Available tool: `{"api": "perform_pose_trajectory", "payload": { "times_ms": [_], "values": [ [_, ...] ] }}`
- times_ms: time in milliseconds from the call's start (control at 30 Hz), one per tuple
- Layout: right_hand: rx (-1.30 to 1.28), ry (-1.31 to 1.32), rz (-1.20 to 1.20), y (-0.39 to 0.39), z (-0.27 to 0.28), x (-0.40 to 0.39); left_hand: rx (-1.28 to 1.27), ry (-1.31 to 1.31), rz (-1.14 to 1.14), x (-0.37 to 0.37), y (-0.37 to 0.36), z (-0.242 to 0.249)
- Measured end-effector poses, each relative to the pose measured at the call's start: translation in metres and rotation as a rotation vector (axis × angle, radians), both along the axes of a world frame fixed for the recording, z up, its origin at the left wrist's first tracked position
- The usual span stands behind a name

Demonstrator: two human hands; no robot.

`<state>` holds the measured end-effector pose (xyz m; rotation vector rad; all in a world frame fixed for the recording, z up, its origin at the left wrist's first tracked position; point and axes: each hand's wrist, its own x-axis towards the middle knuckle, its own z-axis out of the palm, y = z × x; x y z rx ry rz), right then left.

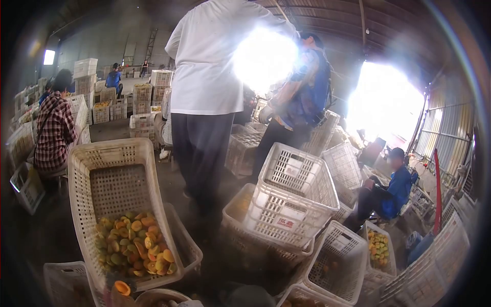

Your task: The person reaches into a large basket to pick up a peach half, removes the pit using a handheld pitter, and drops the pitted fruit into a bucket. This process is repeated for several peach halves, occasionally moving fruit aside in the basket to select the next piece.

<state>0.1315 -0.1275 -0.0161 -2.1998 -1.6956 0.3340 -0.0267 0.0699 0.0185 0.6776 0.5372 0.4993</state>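
At the bottom left, my left hand (114,297) is partly visible and blurred, with an orange fruit half (123,287) at its fingers. Just above it, a tilted white crate (113,148) holds many yellow, green and orange fruit halves (134,244) in its lower end. The rim of a round container (159,292) shows at the bottom edge, right of my left hand. Beside that rim is a small pale shape (190,303), cut off by the frame; whether it is my right hand is unclear.
Stacked white crates (291,204) stand right of centre. A crate of yellow fruit (378,248) lies further right. A person in a white shirt (207,66) stands ahead, beside another in blue (307,92). Seated people are at the left (53,128) and right (396,187).
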Motion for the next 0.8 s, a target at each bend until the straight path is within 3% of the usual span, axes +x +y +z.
{"api": "perform_pose_trajectory", "payload": {
  "times_ms": [167,433,533,667,700,767,800],
  "values": [
    [0.117,-0.124,0.038,0.000,0.012,-0.003,0.106,0.007,-0.102,0.002,-0.002,0.000],
    [-0.067,-0.026,-0.002,0.003,0.050,0.000,0.065,-0.042,-0.225,0.013,-0.003,0.005],
    [-0.012,-0.085,0.015,0.002,0.037,-0.002,-0.048,-0.110,-0.273,0.015,-0.002,0.006],
    [-0.005,-0.087,0.022,0.000,0.034,-0.003,-0.466,-0.280,-0.380,0.009,-0.001,0.007],
    [0.052,-0.090,0.025,-0.001,0.035,-0.003,-0.464,-0.280,-0.383,0.007,-0.001,0.001],
    [0.111,-0.093,0.026,-0.001,0.040,-0.004,0.936,-0.328,-0.308,0.003,-0.004,-0.005],
    [0.105,-0.099,0.019,-0.001,0.044,-0.005,0.937,-0.331,-0.310,0.002,-0.005,-0.007]
  ]
}}
